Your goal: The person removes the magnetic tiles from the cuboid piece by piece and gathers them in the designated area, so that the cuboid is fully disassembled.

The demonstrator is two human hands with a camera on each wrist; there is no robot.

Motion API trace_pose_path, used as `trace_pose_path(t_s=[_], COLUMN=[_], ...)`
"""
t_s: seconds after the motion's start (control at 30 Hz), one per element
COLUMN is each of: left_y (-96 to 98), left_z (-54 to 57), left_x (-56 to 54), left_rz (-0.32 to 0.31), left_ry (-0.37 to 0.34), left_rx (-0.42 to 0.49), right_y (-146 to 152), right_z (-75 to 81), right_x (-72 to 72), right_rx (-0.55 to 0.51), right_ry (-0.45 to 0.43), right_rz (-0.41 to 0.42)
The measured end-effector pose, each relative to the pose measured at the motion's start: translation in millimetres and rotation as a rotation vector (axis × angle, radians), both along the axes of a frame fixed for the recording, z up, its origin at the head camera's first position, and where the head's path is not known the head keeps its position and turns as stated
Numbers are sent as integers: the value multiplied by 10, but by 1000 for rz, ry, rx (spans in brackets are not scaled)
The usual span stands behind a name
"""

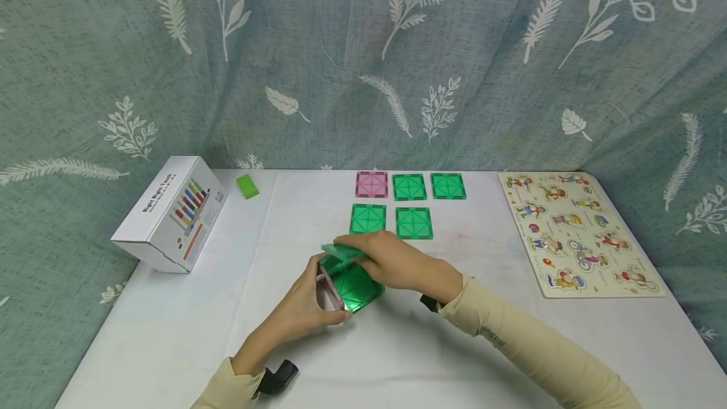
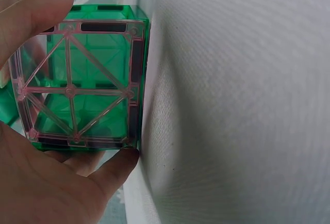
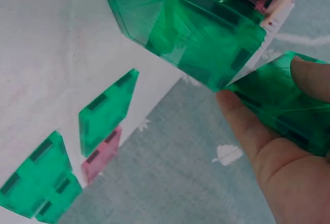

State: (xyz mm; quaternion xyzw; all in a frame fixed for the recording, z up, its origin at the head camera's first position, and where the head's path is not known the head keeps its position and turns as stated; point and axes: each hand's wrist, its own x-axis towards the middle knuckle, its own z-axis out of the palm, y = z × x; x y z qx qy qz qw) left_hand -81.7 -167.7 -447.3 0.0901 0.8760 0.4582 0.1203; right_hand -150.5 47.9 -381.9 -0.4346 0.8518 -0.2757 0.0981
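A box of see-through magnetic tiles (image 1: 359,286) stands on the table, with green sides and a pink tile (image 2: 70,91) on the side facing the left wrist camera. My left hand (image 1: 298,308) grips the box from the left, thumb and fingers on opposite edges of the pink side. In my right hand (image 1: 397,262), a separate green tile (image 3: 278,97) is pinched between thumb and fingers. That tile is tilted at the box's far upper edge. Whether its corner touches the box, I cannot tell.
Behind the box lie several flat green tiles (image 1: 414,223) and one pink tile (image 1: 372,184). A white carton (image 1: 170,213) and a small lime-green block (image 1: 247,186) are at the left. A picture puzzle board (image 1: 579,232) lies at the right. A patterned curtain (image 1: 341,49) hangs behind the table.
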Motion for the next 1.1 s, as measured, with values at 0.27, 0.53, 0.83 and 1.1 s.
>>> trace_pose_path(t_s=[0.27,0.53,0.83,1.1], left_y=[6,7,-6,-5], left_z=[-27,-31,-13,-3], left_x=[7,-1,-16,-22], left_rz=[4,6,-12,-26], left_ry=[9,13,19,12], left_rx=[-16,-15,-26,-3], right_y=[126,364,786,1186], right_z=[-26,-61,-229,-384], right_x=[-70,-166,-351,-491], right_rx=[-141,-349,-504,-512], right_ry=[-144,-297,-632,-695], right_rz=[-163,-470,-581,-749])
